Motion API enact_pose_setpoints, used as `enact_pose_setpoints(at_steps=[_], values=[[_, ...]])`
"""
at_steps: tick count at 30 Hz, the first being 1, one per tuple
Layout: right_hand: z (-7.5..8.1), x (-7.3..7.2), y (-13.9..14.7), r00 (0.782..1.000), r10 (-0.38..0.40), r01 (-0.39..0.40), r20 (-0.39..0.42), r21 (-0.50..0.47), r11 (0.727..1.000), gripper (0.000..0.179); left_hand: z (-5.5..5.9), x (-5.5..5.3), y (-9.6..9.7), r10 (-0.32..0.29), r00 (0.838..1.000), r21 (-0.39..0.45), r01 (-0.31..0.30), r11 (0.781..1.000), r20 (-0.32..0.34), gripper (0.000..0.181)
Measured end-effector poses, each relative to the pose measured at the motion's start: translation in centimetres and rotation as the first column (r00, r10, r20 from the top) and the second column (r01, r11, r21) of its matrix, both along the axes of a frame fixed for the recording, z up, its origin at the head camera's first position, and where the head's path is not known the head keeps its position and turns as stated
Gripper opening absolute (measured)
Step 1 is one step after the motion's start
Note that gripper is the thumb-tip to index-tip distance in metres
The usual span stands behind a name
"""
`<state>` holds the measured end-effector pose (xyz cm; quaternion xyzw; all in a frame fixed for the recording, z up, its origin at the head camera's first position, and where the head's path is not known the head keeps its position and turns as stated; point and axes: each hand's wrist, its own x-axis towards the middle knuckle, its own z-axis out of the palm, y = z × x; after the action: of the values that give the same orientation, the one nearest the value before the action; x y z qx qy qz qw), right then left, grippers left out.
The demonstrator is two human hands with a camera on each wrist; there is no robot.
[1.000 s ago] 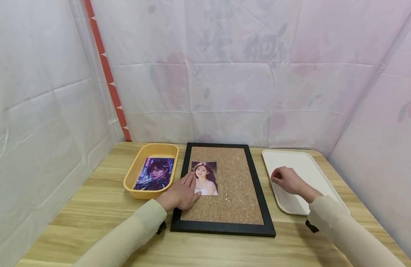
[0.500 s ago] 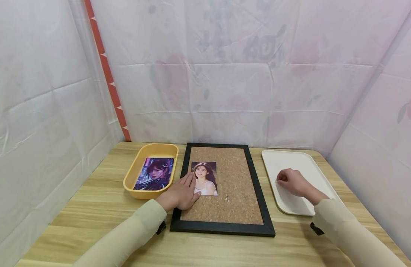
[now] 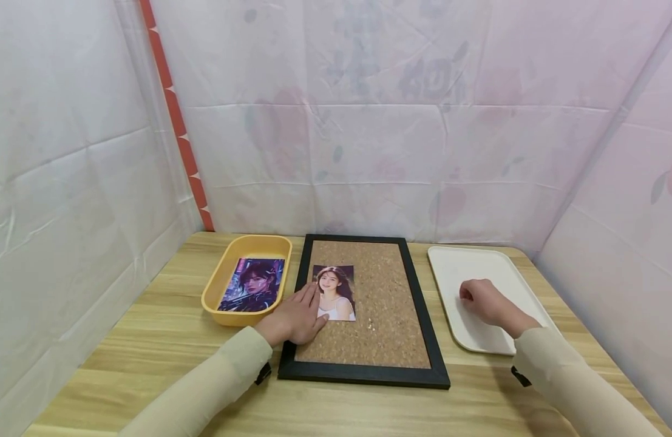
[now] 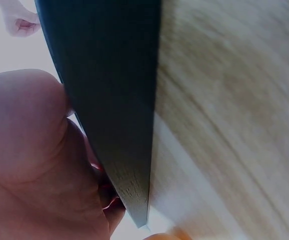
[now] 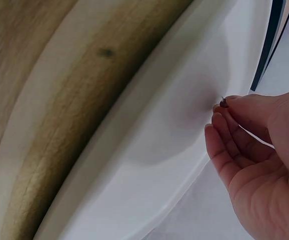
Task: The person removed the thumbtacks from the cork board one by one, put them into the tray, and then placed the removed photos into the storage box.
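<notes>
My left hand (image 3: 294, 317) lies with straight fingers on the left edge of a photo print (image 3: 340, 294), a portrait of a person in white. That photo is on a cork board (image 3: 387, 291) with a black frame (image 4: 109, 75), which the hand also covers at the lower left. Over the white tray (image 3: 445, 315), my right hand (image 3: 485, 301) pinches a tiny dark pushpin (image 5: 223, 103) between thumb and fingertips; its thin point shows in the right wrist view. The head view hides the pin behind the fingers.
A yellow basket (image 3: 210, 294) left of the board holds another print (image 3: 254, 285), a purple-blue illustrated figure. Everything stands on a wood-grain table (image 3: 150, 364). Pale cloth walls (image 3: 368, 139) rise behind the table and on both sides.
My right hand has shifted a little right and toward me over the white tray. The left hand and the photo under it have stayed in place.
</notes>
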<state>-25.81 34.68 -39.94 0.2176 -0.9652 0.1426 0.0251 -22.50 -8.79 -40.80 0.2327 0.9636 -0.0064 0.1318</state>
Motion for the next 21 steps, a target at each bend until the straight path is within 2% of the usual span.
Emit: enact_pose_setpoints(at_steps=[6, 11, 14, 21], values=[[0.1, -0.1, 0.2, 1.000, 0.009, -0.009, -0.018, 0.010, 1.000, 0.016, 0.0, -0.1, 0.0, -0.002, 1.000, -0.009, 0.002, 1.000, 0.007, 0.070], [0.8, 0.0, 0.4, 0.999, 0.027, -0.027, -0.039, -0.003, 1.000, 0.010, -0.2, -0.3, 0.0, 0.002, 1.000, -0.024, -0.002, 1.000, 0.012, 0.071], [1.5, 0.1, 0.3, 1.000, 0.023, -0.023, -0.013, -0.027, 0.999, 0.009, -0.3, -0.3, 0.0, 0.008, 1.000, -0.018, -0.008, 1.000, 0.010, 0.071], [2.7, 0.1, -1.0, 0.999, -0.016, 0.020, 0.042, -0.094, 0.995, 0.020, -0.2, -0.3, -0.1, 0.002, 1.000, -0.008, -0.002, 1.000, 0.009, 0.071]])
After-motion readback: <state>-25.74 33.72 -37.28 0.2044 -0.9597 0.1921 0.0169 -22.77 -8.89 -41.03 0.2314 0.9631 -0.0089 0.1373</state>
